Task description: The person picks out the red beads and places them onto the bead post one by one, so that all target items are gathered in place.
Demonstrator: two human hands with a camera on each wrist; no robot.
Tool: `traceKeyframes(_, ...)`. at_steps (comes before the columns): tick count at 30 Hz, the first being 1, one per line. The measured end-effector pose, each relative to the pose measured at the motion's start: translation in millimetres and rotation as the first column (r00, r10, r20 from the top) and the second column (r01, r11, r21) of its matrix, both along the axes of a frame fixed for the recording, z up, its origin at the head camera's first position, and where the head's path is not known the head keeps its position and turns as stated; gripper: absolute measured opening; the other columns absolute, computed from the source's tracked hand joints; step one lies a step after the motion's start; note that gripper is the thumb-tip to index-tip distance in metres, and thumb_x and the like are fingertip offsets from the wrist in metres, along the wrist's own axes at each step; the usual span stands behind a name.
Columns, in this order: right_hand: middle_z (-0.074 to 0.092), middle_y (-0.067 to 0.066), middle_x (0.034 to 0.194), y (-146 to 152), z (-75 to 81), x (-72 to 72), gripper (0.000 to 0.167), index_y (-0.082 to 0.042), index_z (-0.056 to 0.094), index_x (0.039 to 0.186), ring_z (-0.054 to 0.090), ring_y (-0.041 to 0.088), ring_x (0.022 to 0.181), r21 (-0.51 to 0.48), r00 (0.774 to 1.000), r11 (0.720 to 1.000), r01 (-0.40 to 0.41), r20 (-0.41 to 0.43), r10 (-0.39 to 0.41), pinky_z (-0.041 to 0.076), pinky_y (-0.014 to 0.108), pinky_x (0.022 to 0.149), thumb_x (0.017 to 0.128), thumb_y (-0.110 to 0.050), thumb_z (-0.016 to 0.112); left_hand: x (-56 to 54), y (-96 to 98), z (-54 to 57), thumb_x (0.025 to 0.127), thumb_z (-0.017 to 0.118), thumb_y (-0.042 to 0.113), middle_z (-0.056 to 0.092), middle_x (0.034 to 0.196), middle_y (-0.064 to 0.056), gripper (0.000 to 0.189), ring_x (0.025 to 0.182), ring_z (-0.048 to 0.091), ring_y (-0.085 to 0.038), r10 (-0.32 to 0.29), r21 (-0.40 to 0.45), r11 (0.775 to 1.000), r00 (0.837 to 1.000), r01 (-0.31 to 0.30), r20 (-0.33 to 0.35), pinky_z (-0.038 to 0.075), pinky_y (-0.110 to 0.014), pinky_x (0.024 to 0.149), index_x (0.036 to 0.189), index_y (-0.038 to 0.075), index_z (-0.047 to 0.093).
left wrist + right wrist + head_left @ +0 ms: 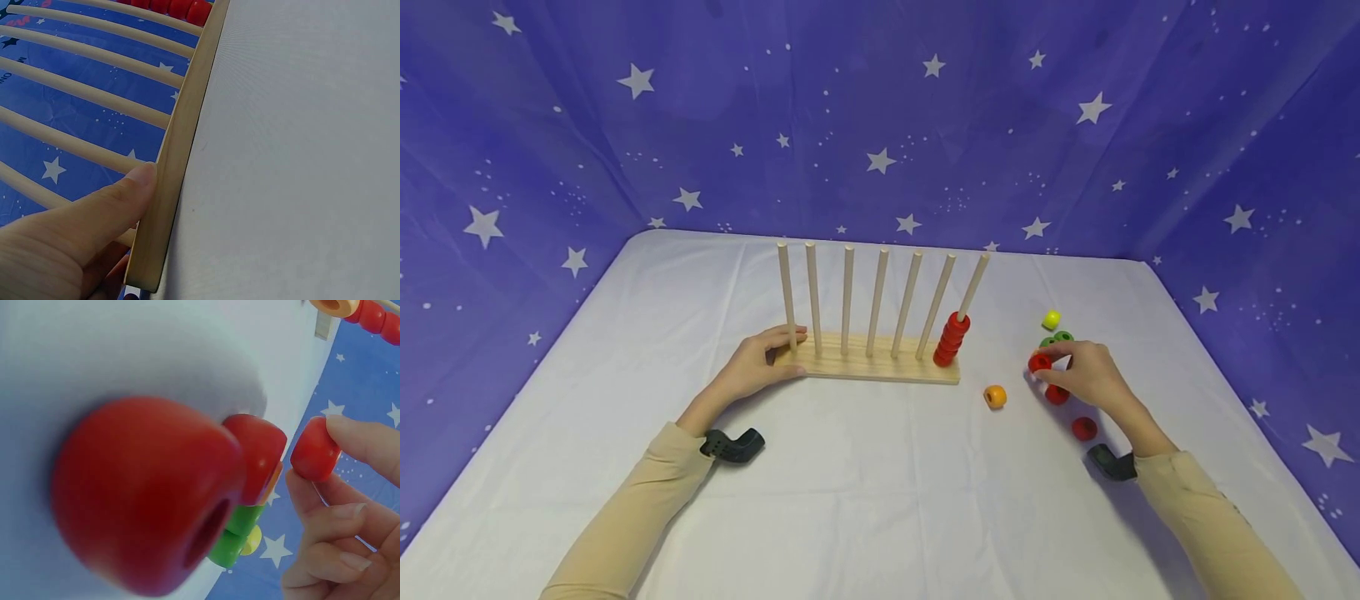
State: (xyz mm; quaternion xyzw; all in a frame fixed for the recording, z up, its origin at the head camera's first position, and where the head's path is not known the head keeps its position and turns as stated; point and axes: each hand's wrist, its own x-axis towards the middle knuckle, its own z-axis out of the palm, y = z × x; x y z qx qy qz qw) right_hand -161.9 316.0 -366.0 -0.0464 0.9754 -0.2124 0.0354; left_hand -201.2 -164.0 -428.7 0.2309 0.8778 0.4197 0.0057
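Observation:
A wooden peg rack [880, 367] with several upright rods stands on the table. Red beads [951, 340] are stacked low on its rightmost rod; the other rods are bare. My left hand [748, 364] grips the rack's left end, its thumb [128, 197] at the front and the fingers behind. Over at the right, my right hand [1092, 375] pinches a red bead [315, 450] between thumb and fingers. Close by the right hand lie a red bead [1057, 395] and, nearer the front, another red bead [1084, 429].
Between the rack and the right hand sits an orange bead [996, 397]. Green beads [1063, 337] lie just beyond the right hand, with a yellow bead [1051, 320] behind them. White cloth [880, 500] covers the table, and a starry blue curtain [820, 108] surrounds its back and sides.

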Motion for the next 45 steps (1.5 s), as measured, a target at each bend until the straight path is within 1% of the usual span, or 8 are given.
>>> traceKeyframes(8,0.067,0.020,0.094,-2.0,5.1,0.7,0.037,0.001,0.066,0.109,0.043,0.014,0.056,-0.007,0.998,1.000,-0.015,-0.055,0.015,0.031,0.021,0.041,0.078,-0.018,0.072,1.3,0.5,1.3,0.077,0.077,0.020,0.051,0.138,-0.017,0.058,0.134,0.041,-0.038,-0.003,-0.011,1.000,1.000,0.003,-0.008,0.032,-0.051,0.113,0.128,0.003,0.056)
traceKeyframes(12,0.068,0.018,0.093,-3.5,9.5,0.2,0.037,0.001,0.067,0.107,0.045,0.014,0.058,-0.003,0.996,1.000,-0.030,-0.087,0.029,0.032,0.021,0.043,0.078,-0.020,0.074,1.0,0.3,1.3,0.077,0.077,0.020,0.051,0.138,-0.017,0.058,0.133,0.042,-0.038,-0.001,-0.008,1.000,1.000,0.001,-0.012,0.032,-0.051,0.113,0.128,0.002,0.056)
traceKeyframes(19,0.068,0.017,0.093,-7.9,20.5,-1.1,0.039,-0.001,0.067,0.109,0.045,0.017,0.063,0.003,0.997,1.000,-0.011,-0.078,0.011,0.034,0.022,0.047,0.078,-0.023,0.074,1.3,-1.4,-1.1,0.077,0.077,0.021,0.051,0.139,-0.017,0.058,0.134,0.040,-0.038,0.005,0.004,1.000,1.000,-0.005,0.001,0.031,-0.051,0.114,0.128,0.003,0.056)
traceKeyframes(25,0.067,0.018,0.091,-13.2,32.8,-1.7,0.042,0.001,0.065,0.113,0.046,0.017,0.062,0.003,0.996,1.000,-0.011,-0.093,0.012,0.035,0.022,0.046,0.078,-0.021,0.073,1.4,-1.4,-1.3,0.077,0.077,0.020,0.052,0.138,-0.016,0.057,0.134,0.041,-0.037,0.008,0.007,1.000,1.000,-0.008,-0.010,0.032,-0.050,0.114,0.128,0.003,0.057)
traceKeyframes(30,0.069,0.017,0.089,-16.3,41.5,-3.7,0.033,-0.001,0.068,0.108,0.044,0.014,0.056,0.008,0.985,0.999,-0.048,-0.164,0.048,0.034,0.021,0.044,0.079,-0.018,0.072,0.9,0.0,-1.1,0.077,0.077,0.021,0.052,0.138,-0.017,0.057,0.134,0.041,-0.037,0.005,0.005,1.000,1.000,-0.005,-0.009,0.032,-0.050,0.114,0.127,0.003,0.057)
traceKeyframes(34,0.071,0.016,0.091,-20.0,50.2,-5.4,0.030,-0.002,0.069,0.105,0.043,0.014,0.057,0.026,0.973,0.997,-0.076,-0.216,0.080,0.034,0.021,0.045,0.079,-0.017,0.072,1.4,0.7,-2.0,0.077,0.077,0.021,0.052,0.138,-0.017,0.058,0.134,0.041,-0.037,0.007,0.007,1.000,1.000,-0.007,0.001,0.032,-0.050,0.114,0.128,0.003,0.057)
traceKeyframes(38,0.070,0.017,0.092,-24.1,59.4,-6.0,0.030,-0.001,0.068,0.106,0.043,0.015,0.057,0.029,0.965,0.996,-0.088,-0.247,0.092,0.034,0.021,0.043,0.079,-0.015,0.071,1.0,1.1,-2.5,0.076,0.077,0.021,0.051,0.138,-0.018,0.058,0.134,0.041,-0.038,0.000,0.012,1.000,1.000,0.000,0.000,0.032,-0.050,0.114,0.128,0.002,0.056)
traceKeyframes(45,0.070,0.017,0.093,-33.3,73.6,-5.8,0.031,-0.001,0.068,0.108,0.042,0.015,0.056,0.020,0.957,0.995,-0.099,-0.274,0.100,0.033,0.022,0.041,0.081,-0.016,0.070,0.2,1.0,-3.1,0.075,0.078,0.020,0.052,0.138,-0.017,0.059,0.134,0.041,-0.037,-0.003,0.022,1.000,1.000,0.003,-0.018,0.032,-0.049,0.114,0.127,0.002,0.057)
